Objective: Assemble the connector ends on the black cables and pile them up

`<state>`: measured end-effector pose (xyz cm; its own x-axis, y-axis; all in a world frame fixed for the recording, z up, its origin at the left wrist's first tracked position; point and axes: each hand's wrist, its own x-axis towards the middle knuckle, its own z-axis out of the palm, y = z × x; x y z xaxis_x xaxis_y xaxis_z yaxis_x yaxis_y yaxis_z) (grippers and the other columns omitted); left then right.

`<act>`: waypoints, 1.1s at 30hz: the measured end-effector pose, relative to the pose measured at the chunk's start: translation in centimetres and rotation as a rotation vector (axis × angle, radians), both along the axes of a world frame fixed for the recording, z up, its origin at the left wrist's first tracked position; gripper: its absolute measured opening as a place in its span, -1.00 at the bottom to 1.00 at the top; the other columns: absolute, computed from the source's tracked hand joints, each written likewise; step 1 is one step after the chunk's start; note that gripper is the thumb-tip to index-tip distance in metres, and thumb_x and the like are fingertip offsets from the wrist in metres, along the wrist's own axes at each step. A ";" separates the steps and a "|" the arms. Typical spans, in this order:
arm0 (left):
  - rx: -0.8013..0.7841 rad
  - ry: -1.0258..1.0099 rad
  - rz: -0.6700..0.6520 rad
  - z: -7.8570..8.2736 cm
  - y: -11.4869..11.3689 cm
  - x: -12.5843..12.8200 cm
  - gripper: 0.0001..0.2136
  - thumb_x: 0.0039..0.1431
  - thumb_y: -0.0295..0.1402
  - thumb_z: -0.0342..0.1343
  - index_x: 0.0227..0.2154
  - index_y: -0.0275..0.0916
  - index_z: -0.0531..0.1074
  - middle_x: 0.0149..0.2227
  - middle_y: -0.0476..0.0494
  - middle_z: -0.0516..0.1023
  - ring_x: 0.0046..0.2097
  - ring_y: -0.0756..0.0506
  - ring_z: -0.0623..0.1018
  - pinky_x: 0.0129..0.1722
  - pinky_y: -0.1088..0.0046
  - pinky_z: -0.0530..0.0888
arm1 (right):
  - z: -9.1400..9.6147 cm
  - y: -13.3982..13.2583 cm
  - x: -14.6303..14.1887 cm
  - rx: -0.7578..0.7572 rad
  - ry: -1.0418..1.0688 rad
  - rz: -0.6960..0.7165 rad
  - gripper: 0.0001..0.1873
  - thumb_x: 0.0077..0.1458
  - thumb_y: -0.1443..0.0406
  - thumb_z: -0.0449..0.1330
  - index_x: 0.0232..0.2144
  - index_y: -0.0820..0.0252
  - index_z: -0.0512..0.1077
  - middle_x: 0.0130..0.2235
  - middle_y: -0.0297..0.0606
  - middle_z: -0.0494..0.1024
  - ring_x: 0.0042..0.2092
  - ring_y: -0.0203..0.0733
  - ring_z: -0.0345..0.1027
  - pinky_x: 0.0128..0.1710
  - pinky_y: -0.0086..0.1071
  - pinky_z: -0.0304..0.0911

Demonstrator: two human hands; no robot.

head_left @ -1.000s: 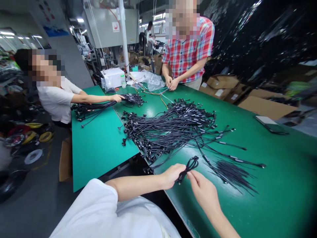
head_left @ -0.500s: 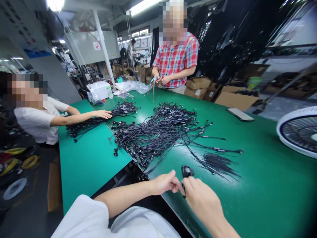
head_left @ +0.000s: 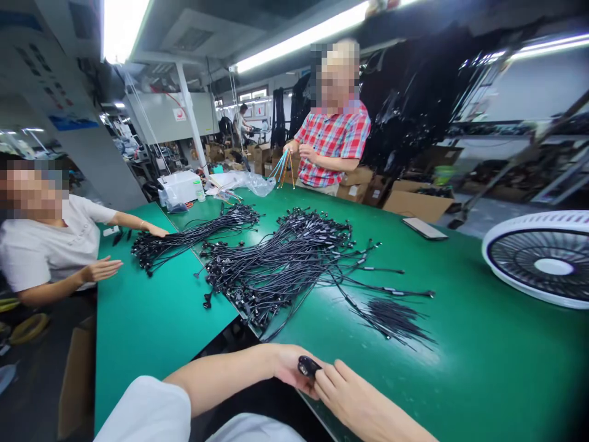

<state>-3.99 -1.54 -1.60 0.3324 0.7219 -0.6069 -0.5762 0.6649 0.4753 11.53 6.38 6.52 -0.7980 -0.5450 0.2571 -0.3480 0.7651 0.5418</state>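
At the near edge of the green table (head_left: 483,350), the left hand (head_left: 292,369) curls around a small black coil (head_left: 307,366), while the right hand (head_left: 338,393) pinches its right side between thumb and fingers, the two hands touching. Beyond them a large heap of black cables (head_left: 276,264) lies across the middle, with thin black strips (head_left: 398,320) to its right and a fan (head_left: 552,265) at the far right. On the left, a co-worker's hand (head_left: 156,231) touches a second bundle (head_left: 197,234); at the far side, a person in a checked shirt (head_left: 334,144) holds coloured wires (head_left: 285,166).
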 end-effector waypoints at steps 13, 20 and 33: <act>0.154 0.135 0.051 4.6 1.6 -1.2 -0.81 -0.06 -0.36 0.28 -0.57 -0.34 0.39 -0.54 -0.04 0.38 -0.44 0.03 0.35 -0.32 0.43 0.28 | 2.4 1.5 -0.5 -0.092 0.064 -0.061 -0.74 0.06 0.52 -0.10 -0.49 0.19 0.31 -0.50 -0.27 0.26 -0.48 -0.19 0.07 -0.45 -0.24 -0.15; 0.624 0.508 0.457 8.0 0.9 -0.7 -0.82 -0.10 -0.47 0.27 -0.35 -0.29 0.57 -0.35 -0.04 0.40 -0.26 0.00 0.41 -0.08 0.39 0.32 | -0.2 3.1 -1.2 -0.831 0.136 -0.580 -0.68 0.26 0.30 -0.11 -0.52 0.16 0.27 -0.54 -0.35 0.37 -0.53 -0.31 0.24 -0.50 -0.43 0.03; 0.489 0.789 0.043 7.3 0.2 0.5 -0.44 0.32 -0.07 -0.30 -0.05 -0.41 0.45 -0.22 -0.24 0.49 -0.20 -0.08 0.48 -0.05 0.30 0.41 | -0.6 0.1 -0.8 -1.439 -0.146 -0.647 -0.61 0.15 0.09 -0.08 -0.55 0.10 0.39 -0.42 -0.27 0.52 -0.32 -0.14 0.40 -0.28 -0.33 0.28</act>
